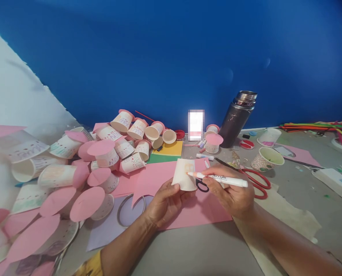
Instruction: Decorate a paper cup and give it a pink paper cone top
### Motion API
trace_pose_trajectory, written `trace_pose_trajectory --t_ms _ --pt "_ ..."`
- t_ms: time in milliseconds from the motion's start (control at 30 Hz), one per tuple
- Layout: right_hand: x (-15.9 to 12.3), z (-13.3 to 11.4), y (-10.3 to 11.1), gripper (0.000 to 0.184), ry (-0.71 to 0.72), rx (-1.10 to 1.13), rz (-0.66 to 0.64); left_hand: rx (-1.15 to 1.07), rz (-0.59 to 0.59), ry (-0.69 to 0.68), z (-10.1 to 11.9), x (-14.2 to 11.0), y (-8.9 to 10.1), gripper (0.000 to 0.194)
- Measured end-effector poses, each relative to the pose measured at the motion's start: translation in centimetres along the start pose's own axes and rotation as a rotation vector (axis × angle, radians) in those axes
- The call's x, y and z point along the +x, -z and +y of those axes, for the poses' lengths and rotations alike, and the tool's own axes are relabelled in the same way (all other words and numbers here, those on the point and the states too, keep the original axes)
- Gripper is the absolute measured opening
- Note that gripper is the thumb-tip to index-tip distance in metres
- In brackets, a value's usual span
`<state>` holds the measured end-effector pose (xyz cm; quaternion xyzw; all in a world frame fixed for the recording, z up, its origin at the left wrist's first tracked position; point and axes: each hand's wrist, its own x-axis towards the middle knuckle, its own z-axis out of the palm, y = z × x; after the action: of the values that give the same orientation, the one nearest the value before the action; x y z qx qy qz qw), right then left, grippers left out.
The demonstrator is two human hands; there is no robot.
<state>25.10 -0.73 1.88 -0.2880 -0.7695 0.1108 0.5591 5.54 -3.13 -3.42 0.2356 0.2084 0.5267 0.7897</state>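
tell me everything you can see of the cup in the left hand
The cup is white, apparently paper, with a pale orange drawing on its side near the narrow end. It is upside down, wide rim lowest, above pink paper. The left hand holds it near the rim; the marker's orange tip touches or nearly touches its side.

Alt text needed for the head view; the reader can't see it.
A person's left hand holds a white cup, narrow end up, while the right hand holds a marker to its side, by an orange drawing. Pink paper lies beneath; decorated cups with pink discs are heaped at left, red-handled scissors and a dark flask at right.
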Motion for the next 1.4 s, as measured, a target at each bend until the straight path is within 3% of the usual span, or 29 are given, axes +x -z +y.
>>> trace_pose_trajectory --t_ms 400,900,1400 --pt "-0.3 0.4 0.2 0.012 -0.128 0.021 0.101 -0.014 0.037 0.027 0.3 -0.3 -0.3 0.040" --pt "0.4 0.2 0.3 0.010 0.016 -0.048 -0.027 0.080 0.063 -0.013 0.1 0.0 -1.2 0.040" --pt "0.5 -0.1 0.2 0.011 -0.005 -0.042 -0.012 0.031 0.063 0.004 0.0 -0.1 -0.5 0.034"
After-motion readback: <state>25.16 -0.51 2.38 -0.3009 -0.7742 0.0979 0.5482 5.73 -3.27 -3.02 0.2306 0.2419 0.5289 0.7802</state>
